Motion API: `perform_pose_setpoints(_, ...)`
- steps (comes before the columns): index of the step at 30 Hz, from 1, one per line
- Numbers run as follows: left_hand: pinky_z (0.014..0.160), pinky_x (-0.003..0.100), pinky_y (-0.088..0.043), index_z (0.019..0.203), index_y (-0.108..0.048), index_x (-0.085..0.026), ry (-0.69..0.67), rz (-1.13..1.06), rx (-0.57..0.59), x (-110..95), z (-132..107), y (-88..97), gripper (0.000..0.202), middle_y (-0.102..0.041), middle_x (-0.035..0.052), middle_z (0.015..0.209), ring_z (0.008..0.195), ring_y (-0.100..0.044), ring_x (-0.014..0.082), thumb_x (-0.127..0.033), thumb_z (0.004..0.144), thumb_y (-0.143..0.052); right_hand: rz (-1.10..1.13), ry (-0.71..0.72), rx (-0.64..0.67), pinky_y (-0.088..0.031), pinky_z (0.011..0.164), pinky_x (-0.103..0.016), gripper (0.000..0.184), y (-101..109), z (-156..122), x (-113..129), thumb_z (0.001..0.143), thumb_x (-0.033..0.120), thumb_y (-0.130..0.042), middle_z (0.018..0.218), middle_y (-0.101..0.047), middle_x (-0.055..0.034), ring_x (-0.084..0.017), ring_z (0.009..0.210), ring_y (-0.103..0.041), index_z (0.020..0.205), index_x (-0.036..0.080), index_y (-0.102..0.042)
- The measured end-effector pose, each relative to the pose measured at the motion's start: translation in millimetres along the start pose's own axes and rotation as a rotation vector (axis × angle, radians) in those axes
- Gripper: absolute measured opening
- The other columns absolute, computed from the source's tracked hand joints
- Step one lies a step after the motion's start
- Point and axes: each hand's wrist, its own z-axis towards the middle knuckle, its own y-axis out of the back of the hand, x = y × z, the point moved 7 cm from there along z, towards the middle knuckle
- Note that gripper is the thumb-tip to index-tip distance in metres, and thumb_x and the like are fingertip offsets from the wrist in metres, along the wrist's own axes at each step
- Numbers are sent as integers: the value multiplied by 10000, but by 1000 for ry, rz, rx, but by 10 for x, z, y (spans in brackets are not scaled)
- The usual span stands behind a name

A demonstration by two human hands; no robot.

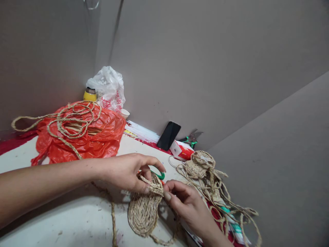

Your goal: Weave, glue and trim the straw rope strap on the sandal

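Note:
My left hand pinches the top edge of a flat oval piece of coiled straw braid that lies on the white table. My right hand meets it from the right, fingers curled and pressed on the same edge of the braid. A loose braid tail trails from the oval toward the table's near edge. A green-handled tool lies just behind my left fingers, mostly hidden.
A second woven straw piece with loose strands lies to the right. An orange plastic bag with coiled braid rope sits at the back left, with a yellow flask, white bag, phone, red-white box and green pliers. Cardboard walls surround the table.

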Motion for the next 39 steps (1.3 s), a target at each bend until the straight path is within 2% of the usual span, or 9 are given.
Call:
perform_pose_setpoints(12, 647, 207, -417, 1189, -604, -254, 26, -104, 18, 76, 21, -10, 531, -594, -27, 766, 661, -537, 122, -99, 680, -609, 159, -98, 13, -331, 526, -227, 303, -58, 7, -65, 738, 471, -700, 572, -480, 40, -101, 526, -373, 720, 172, -655)
perform_pose_setpoints(19, 570, 194, -387, 1178, -579, -208, 55, -90, 3, 194, 51, -63, 483, -542, -36, 724, 565, -464, 93, -176, 700, -636, 128, -84, -31, -316, 512, -226, 272, -109, 15, -51, 721, 408, -715, 560, -466, 42, -100, 525, -360, 657, 163, -614)
perform_pose_setpoints(22, 514, 180, -351, 1083, -610, -182, 25, -12, -60, 268, 89, -113, 399, -507, -51, 668, 536, -440, 87, -223, 688, -655, 127, -80, -19, -331, 509, -227, 256, -151, 10, -56, 735, 401, -697, 567, -489, 35, -107, 527, -392, 669, 167, -617)
perform_pose_setpoints(25, 484, 175, -316, 1007, -632, -171, -5, 70, -156, 316, 108, -146, 324, -523, -44, 656, 551, -441, 95, -188, 685, -604, 93, -56, -2, -345, 521, -229, 218, -189, -6, -37, 772, 361, -654, 579, -492, 31, -112, 541, -411, 680, 169, -613)
perform_pose_setpoints(27, 481, 179, -308, 989, -632, -170, 9, 74, -179, 343, 110, -172, 314, -537, -38, 658, 562, -447, 101, -178, 680, -580, 71, -38, -6, -340, 525, -228, 193, -203, -19, -15, 782, 329, -631, 582, -479, 34, -111, 548, -401, 676, 169, -606)
perform_pose_setpoints(34, 468, 188, -275, 935, -598, -175, 122, -136, -109, 434, 117, -250, 292, -515, -58, 634, 501, -378, 78, -143, 647, -563, 8, 13, -13, -340, 549, -234, 132, -232, -61, 52, 798, 239, -559, 620, -492, 25, -121, 584, -411, 696, 172, -608)
perform_pose_setpoints(39, 446, 191, -242, 922, -586, -170, 200, -214, -130, 473, 125, -247, 303, -495, -76, 589, 469, -348, 69, -170, 621, -621, -31, 35, -10, -349, 558, -236, 125, -243, -81, 81, 795, 214, -549, 619, -514, 19, -131, 599, -439, 688, 178, -604)
